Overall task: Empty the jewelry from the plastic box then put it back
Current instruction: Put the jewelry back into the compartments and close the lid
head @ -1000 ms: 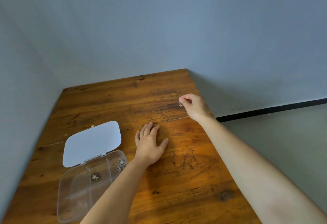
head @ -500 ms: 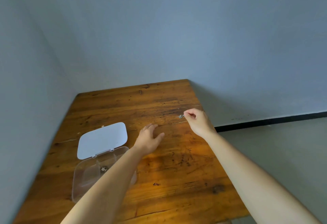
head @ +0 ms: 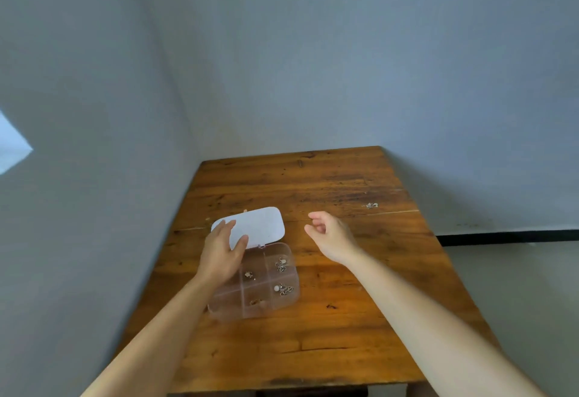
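Apparently loose jewelry (head: 371, 205) lies beyond right hand (head: 331, 237).

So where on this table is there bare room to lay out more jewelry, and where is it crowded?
Bare wood runs along the near edge of the table, below the plastic box, and across the far end behind the open lid. The right side is free too, except for one jewelry piece. It is crowded at centre-left, where the left hand overlaps box and lid.
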Demonstrator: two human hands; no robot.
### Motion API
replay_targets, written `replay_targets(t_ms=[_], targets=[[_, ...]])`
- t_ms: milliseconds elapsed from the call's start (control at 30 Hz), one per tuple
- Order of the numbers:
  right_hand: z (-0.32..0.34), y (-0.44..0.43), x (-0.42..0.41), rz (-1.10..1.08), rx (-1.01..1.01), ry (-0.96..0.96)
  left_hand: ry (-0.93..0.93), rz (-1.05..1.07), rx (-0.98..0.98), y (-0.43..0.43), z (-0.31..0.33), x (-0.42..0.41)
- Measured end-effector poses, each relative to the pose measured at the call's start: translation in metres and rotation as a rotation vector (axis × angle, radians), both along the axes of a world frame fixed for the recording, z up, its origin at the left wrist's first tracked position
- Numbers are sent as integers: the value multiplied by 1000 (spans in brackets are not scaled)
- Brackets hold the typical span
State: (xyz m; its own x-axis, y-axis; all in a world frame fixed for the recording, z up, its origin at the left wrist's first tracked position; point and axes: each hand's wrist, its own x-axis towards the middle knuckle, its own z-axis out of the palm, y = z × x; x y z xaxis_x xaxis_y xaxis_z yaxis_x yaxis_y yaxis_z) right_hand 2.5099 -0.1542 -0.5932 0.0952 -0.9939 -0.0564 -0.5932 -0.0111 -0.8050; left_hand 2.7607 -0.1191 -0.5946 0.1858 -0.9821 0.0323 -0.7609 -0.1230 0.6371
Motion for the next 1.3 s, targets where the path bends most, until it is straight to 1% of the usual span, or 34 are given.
replay_targets(t_ms=[100, 167, 267, 367, 500, 600, 767, 833, 933, 1067, 1167, 1300], targets=[[-3, -8, 32, 19, 57, -21, 54, 70, 32, -4, -3, 18], [-4, -17, 48, 22, 98, -32, 126, 115, 74, -12, -5, 27], [-5, -34, 70, 31, 163, -64, 299, 169, 127, -27, -8, 37], [-8, -48, 89, 37, 200, -38, 505, 238, 175, -40, -9, 42], [-7, -57, 105, 30, 203, -36, 633, 279, 183, -52, -3, 42], [0, -57, 105, 33, 165, -33, 605, 274, 137, -54, 8, 35], [24, -45, 94, 54, 63, -35, 527, 242, 3, -36, 29, 27], [33, -34, 89, 78, 29, -34, 527, 202, -62, -20, 34, 26], [39, -8, 82, 95, -21, -43, 472, 148, -163, 11, 39, 21], [38, 34, 73, 75, -71, -89, 448, 130, -238, 55, 40, 11], [32, 67, 67, 87, -49, -110, 437, 125, -236, 86, 32, 5], [13, 112, 60, 124, -4, -40, 355, 76, -130, 122, 10, -1]])
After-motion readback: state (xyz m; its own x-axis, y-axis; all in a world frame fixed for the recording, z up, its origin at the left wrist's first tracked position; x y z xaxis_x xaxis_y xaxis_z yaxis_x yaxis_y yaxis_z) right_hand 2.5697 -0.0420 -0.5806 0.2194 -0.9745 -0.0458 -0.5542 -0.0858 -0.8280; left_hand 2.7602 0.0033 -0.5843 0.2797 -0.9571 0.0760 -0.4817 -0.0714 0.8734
